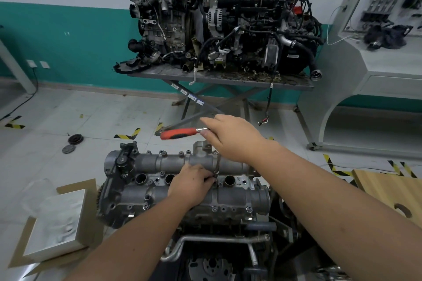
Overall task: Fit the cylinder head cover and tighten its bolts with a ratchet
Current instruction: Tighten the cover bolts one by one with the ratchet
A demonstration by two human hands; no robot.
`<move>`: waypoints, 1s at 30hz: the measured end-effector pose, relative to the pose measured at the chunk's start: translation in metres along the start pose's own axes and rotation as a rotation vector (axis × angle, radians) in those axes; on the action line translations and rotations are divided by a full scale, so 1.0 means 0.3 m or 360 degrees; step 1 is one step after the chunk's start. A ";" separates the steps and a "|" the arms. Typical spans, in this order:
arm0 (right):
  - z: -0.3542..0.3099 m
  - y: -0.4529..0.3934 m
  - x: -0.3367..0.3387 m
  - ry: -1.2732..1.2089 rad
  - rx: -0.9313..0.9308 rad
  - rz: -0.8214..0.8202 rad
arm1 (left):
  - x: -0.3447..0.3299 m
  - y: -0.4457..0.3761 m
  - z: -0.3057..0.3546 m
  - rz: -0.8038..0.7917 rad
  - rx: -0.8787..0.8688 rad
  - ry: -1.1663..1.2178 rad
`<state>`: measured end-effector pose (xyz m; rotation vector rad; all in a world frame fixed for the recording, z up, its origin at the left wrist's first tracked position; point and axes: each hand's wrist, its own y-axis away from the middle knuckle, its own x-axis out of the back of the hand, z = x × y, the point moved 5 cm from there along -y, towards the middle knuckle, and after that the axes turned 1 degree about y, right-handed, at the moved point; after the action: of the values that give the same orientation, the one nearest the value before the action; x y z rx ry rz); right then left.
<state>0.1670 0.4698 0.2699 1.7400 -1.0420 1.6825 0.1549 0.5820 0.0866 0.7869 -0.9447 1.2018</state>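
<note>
Cylinder head cover (182, 180): seated on the engine directly below you, long axis running left to right; cast grey metal, ribbed, with round plug wells along the middle.
Bolts (214, 208): small flanged heads line the near and far edges; whether they are fully tight cannot be judged.
Ratchet (180, 133): red-and-black grip points left, level above the far edge; a slim steel extension drops from its head to the cover's middle row.
Your right hand (230, 138): grasping the ratchet at its head end, over the extension.
Your left hand (191, 183): fingers pinching the foot of the extension, steadying it on a bolt between two wells.
Deciding relation: the handle lies along the cover's length, so your swing sweeps across it; the right hand drives, the left guides.
Nearby: wooden board (388, 189) to the right.
</note>
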 end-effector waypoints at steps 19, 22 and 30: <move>0.011 0.055 -0.146 -0.1802 -0.0664 0.0978 | 0.011 0.008 0.011 -0.0012 0.0030 -0.0009; -0.031 0.072 -0.099 -0.0565 0.0048 0.1169 | 0.017 0.001 0.021 0.0022 -0.0030 -0.0071; -0.044 0.036 -0.048 0.0078 0.0071 0.0424 | 0.019 0.009 0.018 -0.0007 0.0011 -0.0123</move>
<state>0.1511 0.4766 0.2554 1.6356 -1.2682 1.9124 0.1520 0.5800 0.0941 0.8454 -1.0019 1.1783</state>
